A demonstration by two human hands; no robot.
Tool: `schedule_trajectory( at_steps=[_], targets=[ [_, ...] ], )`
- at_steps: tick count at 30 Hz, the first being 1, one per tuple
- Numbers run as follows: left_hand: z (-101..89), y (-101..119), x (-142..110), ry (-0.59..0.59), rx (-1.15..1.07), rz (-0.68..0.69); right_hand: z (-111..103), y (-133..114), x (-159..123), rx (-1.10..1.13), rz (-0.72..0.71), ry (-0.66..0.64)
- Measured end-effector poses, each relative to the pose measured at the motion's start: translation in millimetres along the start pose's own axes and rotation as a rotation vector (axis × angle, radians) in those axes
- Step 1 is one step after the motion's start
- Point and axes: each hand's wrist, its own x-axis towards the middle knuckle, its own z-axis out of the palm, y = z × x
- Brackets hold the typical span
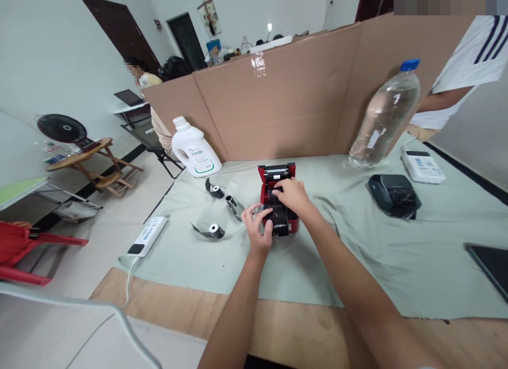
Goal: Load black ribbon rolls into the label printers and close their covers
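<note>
A small red and black printer (293,223) stands on the cloth with its lid (277,173) raised. A glossy black film strip (280,215) lies across its body and hangs over the near edge. At the printer's left side is my left hand (257,228), its thumb and forefinger apart and resting on the film. My right hand (292,194) reaches in from the right, thumb and forefinger close together at the film below the lid. What lies under these fingertips is partly hidden. Left of the printer are a film roll (216,230), another roll (216,191) and a third roll (230,201).
Behind stands a cardboard screen (286,104), with a white jug (198,152) and a large water bottle (387,120) before it. To the right sit a dark device (392,196), a white power strip (423,166) and a dark tablet-like slab (490,266). Another power strip (147,236) lies left.
</note>
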Motion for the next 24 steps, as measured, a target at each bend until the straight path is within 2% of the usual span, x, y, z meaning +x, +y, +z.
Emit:
schedule_trajectory(
  at_steps=[5,8,13,15,17,20,24],
  targets=[
    [1.8,1,0,-0.033,-0.017,0.02,2,-4,-2,-0.104,-0.002,-0.031],
    [-3.7,0,4,-0.059,0.015,0.072,-2,-6,-5,-0.074,0.007,-0.053],
    [-24.3,-5,15,-0.327,0.156,0.345,-35,4,-10,0.183,0.039,-0.082],
    [-28.9,-7,17,-0.381,0.217,0.384,-50,13,-11,0.242,0.085,-0.024],
    [-29.5,-9,17,-0.361,0.25,0.397,-57,24,-9,0.284,0.125,0.119],
    [-27.6,-12,16,-0.286,0.252,0.423,-51,36,0,0.387,0.122,0.306],
    [-31.3,-11,11,-0.25,0.274,0.449,-34,38,8,0.595,0.028,0.278]
  ],
)
